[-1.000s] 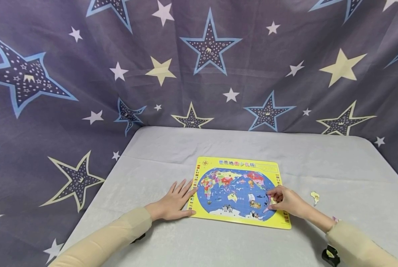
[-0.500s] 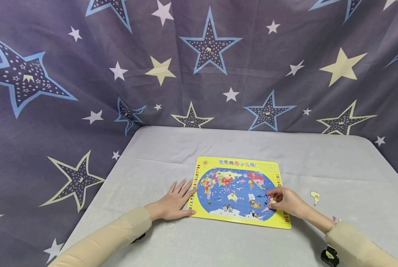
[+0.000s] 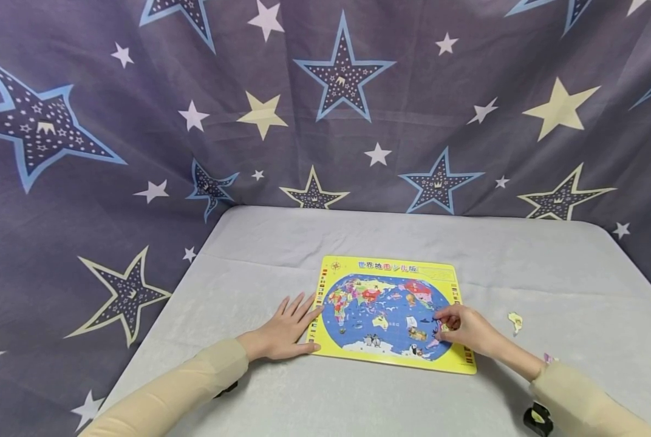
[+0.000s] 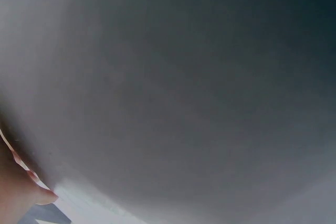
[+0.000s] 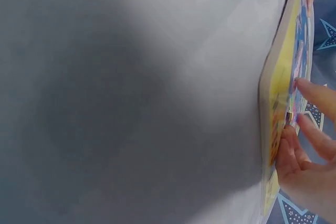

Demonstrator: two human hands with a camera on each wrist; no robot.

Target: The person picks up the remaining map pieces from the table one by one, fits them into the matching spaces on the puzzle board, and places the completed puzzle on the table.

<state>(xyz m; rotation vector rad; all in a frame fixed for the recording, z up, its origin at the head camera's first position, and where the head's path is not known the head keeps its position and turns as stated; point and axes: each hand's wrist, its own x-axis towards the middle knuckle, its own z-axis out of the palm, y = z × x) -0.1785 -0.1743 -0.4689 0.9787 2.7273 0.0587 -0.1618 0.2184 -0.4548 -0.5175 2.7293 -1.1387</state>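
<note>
A yellow-bordered world map puzzle board (image 3: 391,357) with a blue oval sea lies on the table. My left hand (image 3: 282,332) is spread flat, its fingertips and thumb resting on the board's left edge; only a bit of that hand (image 4: 21,192) shows in the left wrist view. At the right side of the map, my right hand (image 3: 470,328) pinches a small pink puzzle piece (image 3: 433,343) between thumb and fingers, against the board. The fingers hide part of the piece. In the right wrist view, the right hand (image 5: 310,150) has its fingertips down at the board's surface.
A pale yellow puzzle piece (image 3: 515,321) lies on the grey table cover (image 3: 566,261) right of the board. Another pink piece (image 3: 548,359) shows partly behind the right wrist. A star-patterned curtain (image 3: 380,121) hangs behind the table.
The right hand's fingers have shifted very slightly over the pink piece, which has turned a little at the same spot. The left hand and the board stay put.
</note>
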